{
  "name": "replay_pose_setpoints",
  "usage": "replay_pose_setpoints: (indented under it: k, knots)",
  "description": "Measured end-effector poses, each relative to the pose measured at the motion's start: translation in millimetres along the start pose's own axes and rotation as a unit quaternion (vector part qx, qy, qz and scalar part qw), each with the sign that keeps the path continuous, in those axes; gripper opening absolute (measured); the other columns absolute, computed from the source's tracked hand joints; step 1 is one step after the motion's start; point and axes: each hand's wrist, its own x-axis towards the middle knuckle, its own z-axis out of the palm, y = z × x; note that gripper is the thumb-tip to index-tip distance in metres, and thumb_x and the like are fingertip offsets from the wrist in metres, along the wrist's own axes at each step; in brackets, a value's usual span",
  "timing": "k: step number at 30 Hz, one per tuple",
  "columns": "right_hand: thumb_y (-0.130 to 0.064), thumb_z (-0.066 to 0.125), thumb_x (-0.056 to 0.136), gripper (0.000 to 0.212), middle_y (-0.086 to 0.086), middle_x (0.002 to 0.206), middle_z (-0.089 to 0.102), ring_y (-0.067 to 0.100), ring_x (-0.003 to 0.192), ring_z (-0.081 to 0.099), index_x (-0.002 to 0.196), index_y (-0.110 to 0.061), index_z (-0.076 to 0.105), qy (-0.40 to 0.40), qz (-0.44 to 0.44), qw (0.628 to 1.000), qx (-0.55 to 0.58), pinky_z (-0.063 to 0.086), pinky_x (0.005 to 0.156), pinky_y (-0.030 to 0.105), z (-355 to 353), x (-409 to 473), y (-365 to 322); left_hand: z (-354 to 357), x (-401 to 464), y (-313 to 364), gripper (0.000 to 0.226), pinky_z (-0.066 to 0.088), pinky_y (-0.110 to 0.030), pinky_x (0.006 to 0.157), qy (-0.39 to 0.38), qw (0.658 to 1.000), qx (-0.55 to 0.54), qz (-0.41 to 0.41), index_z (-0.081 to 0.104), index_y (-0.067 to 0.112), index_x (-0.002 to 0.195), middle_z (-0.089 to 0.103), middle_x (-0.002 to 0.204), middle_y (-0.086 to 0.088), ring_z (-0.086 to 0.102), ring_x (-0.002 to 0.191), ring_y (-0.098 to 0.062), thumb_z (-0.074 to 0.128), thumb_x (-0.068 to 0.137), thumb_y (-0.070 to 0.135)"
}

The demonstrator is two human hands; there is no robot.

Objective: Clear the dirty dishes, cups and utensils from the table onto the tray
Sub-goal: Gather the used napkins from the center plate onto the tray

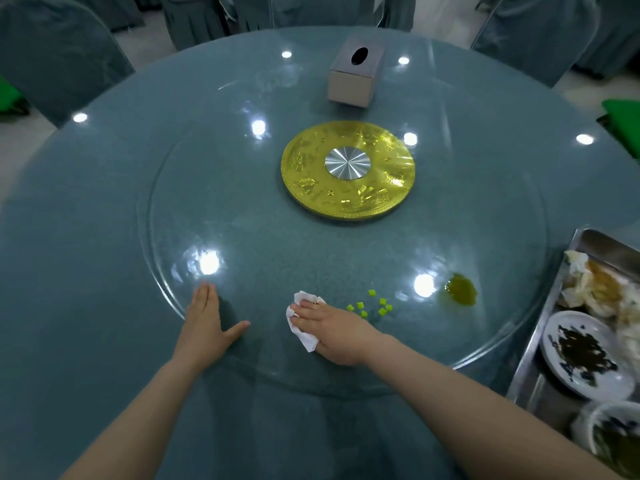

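My right hand (332, 329) lies flat with straight fingers on a white tissue (302, 329), pressing it onto the glass turntable (346, 254). Just right of it lie several small green food cubes (372, 304) and a green sauce spill (460, 289). My left hand (206, 322) rests flat and open on the glass rim, thumb spread. A metal tray (540, 327) at the right edge holds a white plate with dark scraps (585, 355), a bowl (613, 434) and crumpled soiled napkins (595, 289).
A gold disc with a silver hub (347, 174) sits at the turntable's middle. A grey tissue box (356, 74) stands beyond it. Covered chairs (52, 53) ring the round table (86, 306). Something green (623, 123) shows at the right edge.
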Motion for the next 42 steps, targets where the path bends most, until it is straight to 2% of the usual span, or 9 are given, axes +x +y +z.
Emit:
replay_pose_setpoints:
  k: [5,9,14,17,20,27,30,33,42]
  knots:
    - [-0.015,0.041,0.097,0.050,-0.001,0.157,0.024,0.013,0.144,0.018,0.146,-0.011,0.033,-0.018,0.031,0.999,-0.021,0.017,0.112,0.028,-8.1,-13.4,1.7,17.5,-24.0,28.6,0.105,0.000,-0.035,0.120,-0.023,0.999,-0.030,0.003,-0.005,0.004,0.151,-0.010,0.161,-0.008,-0.011,0.147,-0.020,0.058,0.085,0.056]
    - [-0.012,0.040,0.096,0.050,-0.005,0.158,0.021,0.011,0.145,0.015,0.146,-0.013,0.033,-0.031,0.076,0.996,0.016,0.025,0.113,0.033,-10.5,-32.9,7.4,29.0,-26.7,45.2,0.125,-0.005,-0.041,0.117,-0.072,0.997,0.018,-0.023,-0.018,0.002,0.148,-0.024,0.157,-0.013,-0.020,0.145,-0.026,0.058,0.075,0.070]
    - [-0.010,0.044,0.093,0.051,-0.006,0.156,0.025,0.009,0.145,0.018,0.143,-0.019,0.042,0.118,0.164,0.975,0.096,0.025,0.113,0.028,-23.9,-67.9,27.2,40.0,-26.4,47.6,0.140,-0.010,-0.042,0.116,-0.091,0.994,0.051,-0.032,-0.028,0.002,0.143,-0.032,0.153,-0.015,-0.028,0.142,-0.027,0.057,0.064,0.081]
    - [-0.010,0.048,0.092,0.052,-0.004,0.155,0.028,0.009,0.144,0.020,0.143,-0.019,0.044,0.199,0.217,0.951,0.094,0.020,0.113,0.022,-35.7,-92.4,46.7,32.4,-20.1,40.1,0.141,-0.009,-0.043,0.116,-0.100,0.993,0.057,-0.031,-0.026,0.003,0.145,-0.031,0.154,-0.015,-0.026,0.143,-0.027,0.061,0.063,0.079]
    - [-0.008,0.050,0.091,0.051,-0.001,0.154,0.030,0.011,0.144,0.021,0.142,-0.016,0.045,0.230,0.272,0.931,0.079,0.018,0.111,0.021,-41.0,-118.0,70.5,17.2,-11.5,29.2,0.137,-0.005,-0.043,0.117,-0.094,0.993,0.062,-0.027,-0.018,0.003,0.147,-0.026,0.156,-0.014,-0.021,0.145,-0.026,0.066,0.065,0.073]
    - [-0.014,0.036,0.099,0.052,-0.001,0.160,0.014,0.018,0.148,0.004,0.150,-0.017,0.027,0.177,0.389,0.901,0.071,0.011,0.116,0.030,-29.0,-164.2,119.6,-9.1,-7.1,15.1,0.125,0.001,-0.036,0.120,-0.076,0.996,0.004,-0.039,-0.006,0.001,0.150,-0.015,0.159,-0.015,-0.013,0.147,-0.024,0.075,0.071,0.053]
    - [-0.018,0.035,0.099,0.052,0.002,0.161,0.010,0.025,0.148,0.001,0.151,-0.018,0.024,0.147,0.401,0.903,0.042,0.012,0.117,0.035,-19.0,-164.0,120.8,0.9,-18.3,23.8,0.135,-0.002,-0.041,0.118,-0.101,0.994,0.039,-0.034,-0.011,0.003,0.149,-0.021,0.157,-0.017,-0.018,0.146,-0.029,0.073,0.065,0.065]
    - [-0.020,0.033,0.099,0.054,0.008,0.160,0.008,0.029,0.147,0.001,0.150,-0.012,0.020,0.151,0.405,0.902,0.019,0.001,0.118,0.037,-6.7,-152.1,107.3,10.3,-25.1,32.2,0.143,-0.003,-0.046,0.117,-0.113,0.990,0.066,-0.044,-0.019,0.007,0.148,-0.028,0.155,-0.017,-0.024,0.144,-0.030,0.071,0.059,0.073]
    - [-0.023,0.029,0.100,0.059,0.014,0.160,-0.003,0.031,0.146,-0.008,0.151,-0.006,0.005,0.150,0.417,0.896,-0.025,-0.009,0.117,0.042,15.4,-112.7,71.1,4.9,-12.2,25.3,0.156,-0.009,-0.048,0.115,-0.144,0.984,0.075,-0.073,-0.033,0.010,0.142,-0.039,0.150,-0.014,-0.033,0.140,-0.029,0.069,0.048,0.081]
